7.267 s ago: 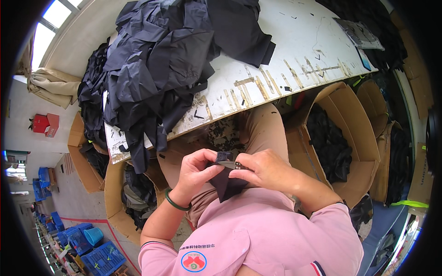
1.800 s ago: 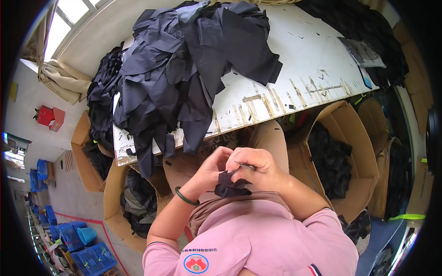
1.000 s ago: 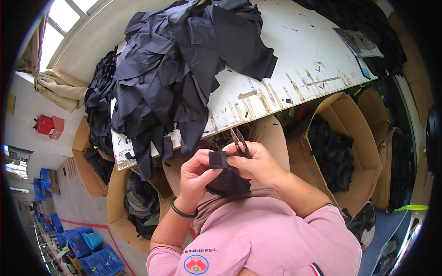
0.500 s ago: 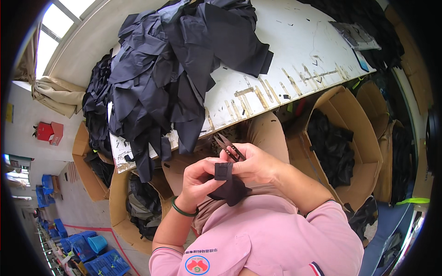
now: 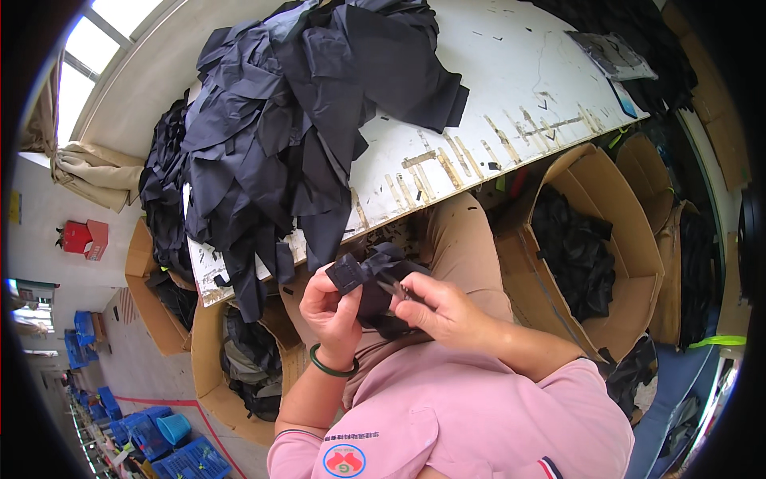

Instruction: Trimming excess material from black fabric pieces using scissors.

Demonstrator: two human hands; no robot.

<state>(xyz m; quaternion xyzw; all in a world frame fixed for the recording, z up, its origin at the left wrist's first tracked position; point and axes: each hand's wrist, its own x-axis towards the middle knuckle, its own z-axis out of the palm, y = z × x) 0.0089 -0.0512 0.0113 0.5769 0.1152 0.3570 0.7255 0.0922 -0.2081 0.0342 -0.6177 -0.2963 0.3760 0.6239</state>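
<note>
Since half a second ago the small dark fabric piece [image 5: 369, 281] has turned in my grip, so its squared tab end now points up and to my left instead of standing upright between my thumbs, and both hands have sunk a little lower over my lap. My left hand [image 5: 333, 307] pinches that tab end between thumb and fingers, closed firmly on the cloth, because holding the stiff end gives me a fixed corner to work against. My right hand [image 5: 440, 307] is curled around the other side of the same piece with a small pair of snips [image 5: 392, 289] poking out from under the fingers; the fingers are closed on the tool and the cloth together, though whether the blades themselves are apart I cannot tell. I keep the piece up off my tan trousers [image 5: 463, 247], close under my eyes, so that loose threads show against the lighter cloth. On the white worktable [image 5: 511, 88] ahead lies the big heap of dark garments [image 5: 311, 120], within reach. An open cardboard box [image 5: 594, 231] at my right knee holds more dark pieces, set low beside me where a hand can drop to it, and other boxes [image 5: 231, 375] sit under the table edge on my left.
</note>
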